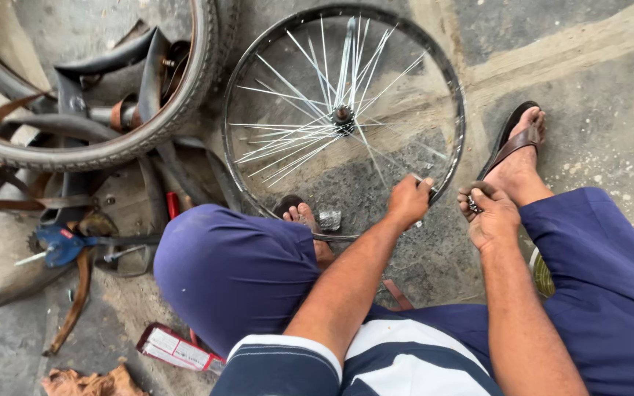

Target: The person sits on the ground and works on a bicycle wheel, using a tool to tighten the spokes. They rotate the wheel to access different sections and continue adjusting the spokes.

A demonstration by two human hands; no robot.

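A bare bicycle wheel rim (455,110) with silver spokes and a hub (343,114) lies flat on the concrete in front of me. My left hand (409,199) is closed on the near right edge of the rim, pinching a spoke end there. My right hand (487,213) hovers just right of the rim, its fingers curled around a small dark metal piece. My left foot (304,216) in a sandal rests on the rim's near edge, and my right foot (516,150) stands outside the rim.
A tyred wheel (148,125) with loose black inner tubes lies at the upper left. A blue tool (56,244), brown straps and a red-and-white packet (177,348) lie on the ground at the left. A crumpled foil scrap (329,220) sits inside the rim.
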